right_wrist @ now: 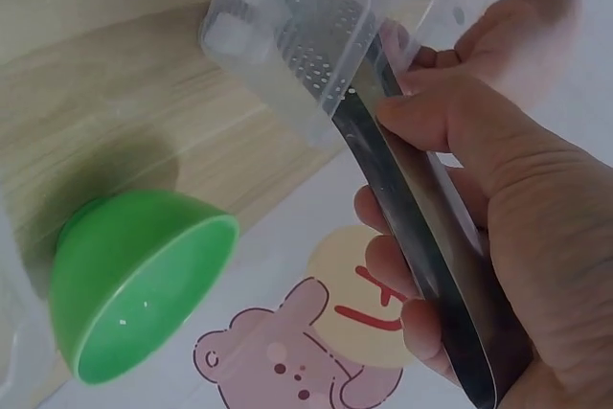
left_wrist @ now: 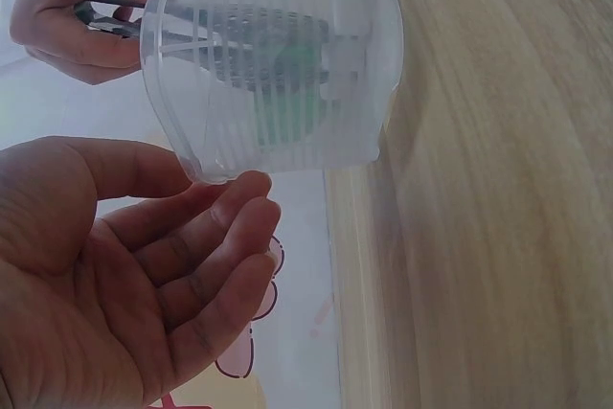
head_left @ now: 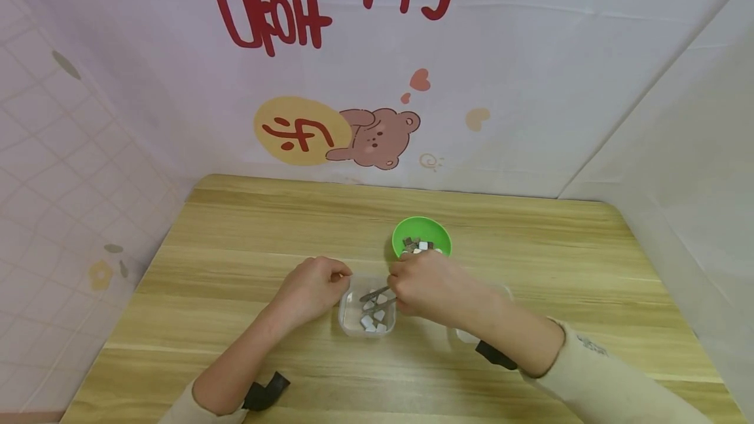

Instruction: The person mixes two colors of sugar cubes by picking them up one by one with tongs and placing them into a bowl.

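My left hand (head_left: 315,288) pinches the rim of a clear plastic container (head_left: 347,320) between thumb and fingers, at a corner seen in the left wrist view. Several white cubes (head_left: 368,322) lie inside it. My right hand (head_left: 430,285) grips a pair of metal tongs (right_wrist: 421,227), whose perforated tips reach down into the container. Between the tips there is a gap in the head view; whether a cube sits in it I cannot tell. Just beyond the right hand stands a green bowl (head_left: 421,226) with brown and white cubes, its near side hidden by that hand.
A second clear container (head_left: 467,336) stands on the right, mostly covered by my right forearm. The wooden table (head_left: 265,228) meets a printed wall cloth (head_left: 501,156) at its back edge. A black strap (head_left: 266,392) hangs at the left wrist.
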Motion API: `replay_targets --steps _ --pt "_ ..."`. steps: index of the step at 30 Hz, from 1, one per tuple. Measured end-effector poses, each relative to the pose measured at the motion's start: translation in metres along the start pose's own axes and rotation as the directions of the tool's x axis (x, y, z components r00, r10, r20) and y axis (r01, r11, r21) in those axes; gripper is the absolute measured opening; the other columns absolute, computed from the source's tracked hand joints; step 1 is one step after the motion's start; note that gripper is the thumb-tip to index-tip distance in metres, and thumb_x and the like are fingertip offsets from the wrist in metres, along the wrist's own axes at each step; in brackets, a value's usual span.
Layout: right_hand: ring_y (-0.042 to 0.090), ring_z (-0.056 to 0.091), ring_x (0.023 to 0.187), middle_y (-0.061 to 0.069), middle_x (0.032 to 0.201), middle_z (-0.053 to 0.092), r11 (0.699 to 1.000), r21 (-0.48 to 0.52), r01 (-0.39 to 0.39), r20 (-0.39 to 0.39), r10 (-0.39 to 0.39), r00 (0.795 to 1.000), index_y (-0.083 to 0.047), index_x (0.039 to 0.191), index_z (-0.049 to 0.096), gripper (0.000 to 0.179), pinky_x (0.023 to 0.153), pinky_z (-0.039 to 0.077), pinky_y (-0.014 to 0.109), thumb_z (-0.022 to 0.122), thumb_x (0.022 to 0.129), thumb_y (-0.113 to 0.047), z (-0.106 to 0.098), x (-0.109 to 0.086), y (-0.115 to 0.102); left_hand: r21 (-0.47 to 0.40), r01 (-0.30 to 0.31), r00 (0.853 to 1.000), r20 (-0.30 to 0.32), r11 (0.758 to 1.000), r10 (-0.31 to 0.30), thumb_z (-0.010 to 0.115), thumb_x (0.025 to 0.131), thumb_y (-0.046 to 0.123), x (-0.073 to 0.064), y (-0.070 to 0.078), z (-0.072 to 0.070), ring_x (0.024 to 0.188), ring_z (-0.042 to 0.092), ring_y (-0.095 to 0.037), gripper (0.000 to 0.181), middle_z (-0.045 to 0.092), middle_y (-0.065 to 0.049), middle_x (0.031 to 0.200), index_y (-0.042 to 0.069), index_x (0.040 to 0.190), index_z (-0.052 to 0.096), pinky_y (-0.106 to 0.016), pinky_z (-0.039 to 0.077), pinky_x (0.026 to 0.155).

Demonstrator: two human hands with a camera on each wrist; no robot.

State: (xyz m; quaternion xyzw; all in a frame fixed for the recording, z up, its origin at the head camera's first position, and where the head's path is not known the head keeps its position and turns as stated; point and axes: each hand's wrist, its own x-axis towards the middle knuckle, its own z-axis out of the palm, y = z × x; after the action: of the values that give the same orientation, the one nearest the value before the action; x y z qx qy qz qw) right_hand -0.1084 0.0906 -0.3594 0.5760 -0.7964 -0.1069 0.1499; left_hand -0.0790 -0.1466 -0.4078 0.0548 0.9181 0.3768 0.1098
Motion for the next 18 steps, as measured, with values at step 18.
replay_targets --steps 18 --pt "0.011 0.051 0.061 -0.008 0.070 0.054 1.000 0.012 0.008 -0.058 -0.008 0.998 -0.016 0.068 0.062 0.022 0.051 0.041 0.022 0.082 0.074 -0.023 0.0016 -0.0030 0.0012 0.008 -0.008 1.000 -0.008 1.000 0.008 0.068 0.096 0.013 -0.0006 0.0011 -0.0002 0.096 0.068 -0.018 0.019 0.077 -0.003 0.103 0.007 0.108 0.082 -0.045 0.056 0.084"
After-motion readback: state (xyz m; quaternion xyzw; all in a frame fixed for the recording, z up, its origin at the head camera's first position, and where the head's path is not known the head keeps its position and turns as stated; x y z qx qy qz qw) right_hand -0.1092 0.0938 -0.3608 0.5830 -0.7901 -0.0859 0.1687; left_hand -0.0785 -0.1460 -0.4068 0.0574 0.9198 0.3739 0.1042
